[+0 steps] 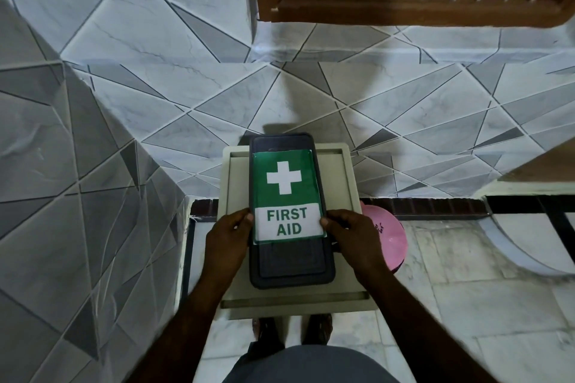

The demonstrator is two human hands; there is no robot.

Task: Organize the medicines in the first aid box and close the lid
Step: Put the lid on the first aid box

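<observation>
- Lid closed on the dark grey first aid box [292, 261], flat in the middle of the beige bench [337, 177]; green-and-white "FIRST AID" label [287, 196] on top.
- Left grip [228, 239] clasped round the box's left edge, thumb on the label.
- Right grip [351, 236] likewise round the right edge.
- Pink round thing [390, 236] on the floor [466, 274] just beside the bench, at right.

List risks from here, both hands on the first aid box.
1. The first aid box spans nearly the whole table, its far end at the far rim: a forward push could tip it off.
2. The left hand and right hand grip only its sides; no latch shows, so lifting might spill contents.
</observation>
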